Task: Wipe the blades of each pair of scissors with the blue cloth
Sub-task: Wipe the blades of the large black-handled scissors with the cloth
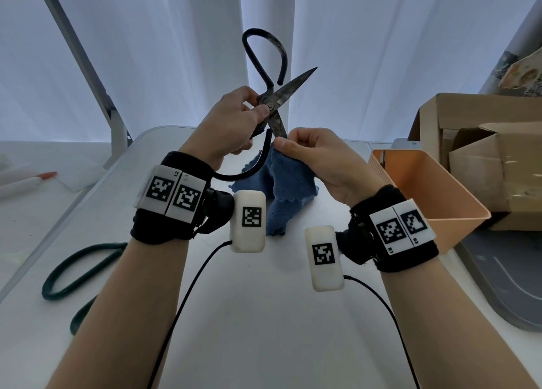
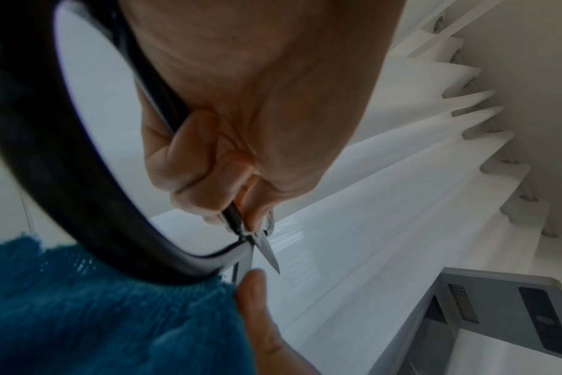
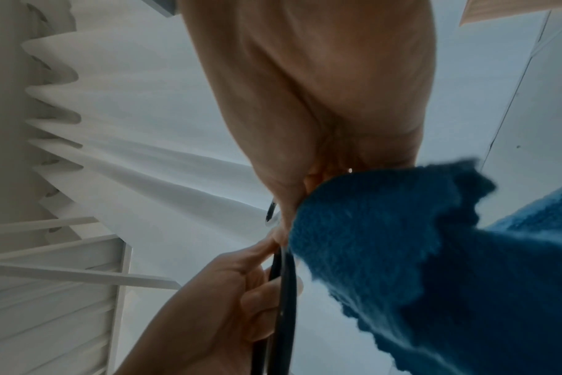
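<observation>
Black-handled iron scissors (image 1: 271, 101) are held in the air with their blades spread. My left hand (image 1: 234, 121) grips them at the pivot, thumb on the rivet. One blade points up and right, the other points down into the blue cloth (image 1: 281, 180). My right hand (image 1: 311, 153) pinches the cloth around the tip of that lower blade; the cloth hangs down to the table. In the left wrist view the black handle loop (image 2: 64, 177) curves over the blue cloth (image 2: 97, 317). In the right wrist view the cloth (image 3: 401, 253) covers my fingers. A second pair with dark green handles (image 1: 73, 274) lies on the table at left.
An orange plastic bin (image 1: 425, 183) stands at the right edge of the white table (image 1: 264, 315), with cardboard boxes (image 1: 484, 153) behind it. A grey tray (image 1: 504, 286) lies at lower right. White curtains hang behind. Cables run from my wrist cameras across the table.
</observation>
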A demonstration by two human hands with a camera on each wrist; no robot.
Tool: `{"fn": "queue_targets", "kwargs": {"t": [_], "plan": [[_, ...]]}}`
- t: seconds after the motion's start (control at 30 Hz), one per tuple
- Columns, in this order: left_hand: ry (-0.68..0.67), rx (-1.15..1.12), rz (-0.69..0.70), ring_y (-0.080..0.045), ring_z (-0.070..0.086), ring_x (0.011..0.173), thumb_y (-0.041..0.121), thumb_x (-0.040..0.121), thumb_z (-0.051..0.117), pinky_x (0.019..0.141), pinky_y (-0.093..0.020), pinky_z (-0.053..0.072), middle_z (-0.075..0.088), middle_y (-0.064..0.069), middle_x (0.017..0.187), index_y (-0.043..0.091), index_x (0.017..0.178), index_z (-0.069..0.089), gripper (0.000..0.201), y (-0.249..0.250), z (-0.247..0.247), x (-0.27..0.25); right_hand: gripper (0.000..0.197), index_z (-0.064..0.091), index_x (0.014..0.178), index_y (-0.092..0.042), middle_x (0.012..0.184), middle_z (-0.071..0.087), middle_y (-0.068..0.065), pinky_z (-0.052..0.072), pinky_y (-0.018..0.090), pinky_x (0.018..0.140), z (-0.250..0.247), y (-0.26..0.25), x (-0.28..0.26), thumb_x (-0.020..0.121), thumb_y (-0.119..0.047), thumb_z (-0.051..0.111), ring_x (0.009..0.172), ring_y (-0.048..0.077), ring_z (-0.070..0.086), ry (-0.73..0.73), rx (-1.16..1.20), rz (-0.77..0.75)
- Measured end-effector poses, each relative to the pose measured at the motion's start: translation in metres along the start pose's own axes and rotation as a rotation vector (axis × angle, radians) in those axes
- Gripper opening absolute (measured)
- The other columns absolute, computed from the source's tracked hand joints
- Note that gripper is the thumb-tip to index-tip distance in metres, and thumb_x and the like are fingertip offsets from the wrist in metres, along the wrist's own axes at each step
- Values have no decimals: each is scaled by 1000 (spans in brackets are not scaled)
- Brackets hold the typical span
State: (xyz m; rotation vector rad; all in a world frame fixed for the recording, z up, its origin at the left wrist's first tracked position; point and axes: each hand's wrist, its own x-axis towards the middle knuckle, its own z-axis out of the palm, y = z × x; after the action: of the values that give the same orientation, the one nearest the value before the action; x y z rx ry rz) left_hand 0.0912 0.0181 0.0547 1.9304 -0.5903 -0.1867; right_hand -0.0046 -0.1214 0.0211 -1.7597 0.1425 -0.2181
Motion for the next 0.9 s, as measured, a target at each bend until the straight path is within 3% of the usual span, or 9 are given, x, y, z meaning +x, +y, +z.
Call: {"fn": "queue_targets", "kwargs": {"t": [0.1, 0.2, 0.33, 0.53, 0.67, 0.9], "plan": [[2, -16, 2, -9, 40, 44, 25, 104, 50, 37, -18, 30, 50, -9, 91, 15, 110, 54, 13, 5, 4, -11, 34, 65, 88, 0, 80, 60, 14, 48, 26, 61, 3, -3, -10, 98, -33, 60, 70, 20, 57, 83, 12, 9], [9, -32, -6, -9, 40, 44, 25, 103, 49, 37, -18, 30, 52, -7, 87, 15, 108, 53, 11, 8, 6, -29, 45, 68, 96, 6, 81, 65, 14, 50, 27, 58, 7, -6, -26, 97, -39, 60, 69, 21, 59, 136, 16, 42], [-8, -63, -27, -5, 40, 36, 24, 104, 49, 37, -17, 29, 57, -3, 75, 14, 107, 53, 11, 6, 8, -62, 31, 67, 93, -3, 84, 63, 12, 50, 26, 63, 13, -7, -53, 97, -33, 63, 73, 18, 58, 106, 50, 66], [-31, -74, -67, -3, 37, 33, 22, 104, 49, 35, -16, 28, 61, -6, 75, 15, 105, 52, 8, -2, 14, -112, 16, 62, 96, -10, 84, 64, 3, 52, 22, 63, 25, 2, -98, 99, -26, 60, 71, 9, 62, 160, 238, 136], [-38, -101, -96, -1, 43, 37, 21, 105, 48, 36, -13, 30, 61, -4, 73, 13, 107, 52, 9, -7, 18, -138, 18, 65, 95, -11, 86, 69, 2, 56, 27, 75, 30, 11, -125, 101, -25, 57, 79, 11, 65, 174, 348, 142], [-64, -184, -135, -1, 44, 38, 20, 105, 47, 38, -13, 30, 58, -5, 72, 13, 107, 51, 8, -26, 24, -181, 19, 67, 99, -8, 93, 72, 3, 56, 33, 78, 36, 23, -167, 102, -22, 54, 84, 12, 68, 201, 524, 164]]}}
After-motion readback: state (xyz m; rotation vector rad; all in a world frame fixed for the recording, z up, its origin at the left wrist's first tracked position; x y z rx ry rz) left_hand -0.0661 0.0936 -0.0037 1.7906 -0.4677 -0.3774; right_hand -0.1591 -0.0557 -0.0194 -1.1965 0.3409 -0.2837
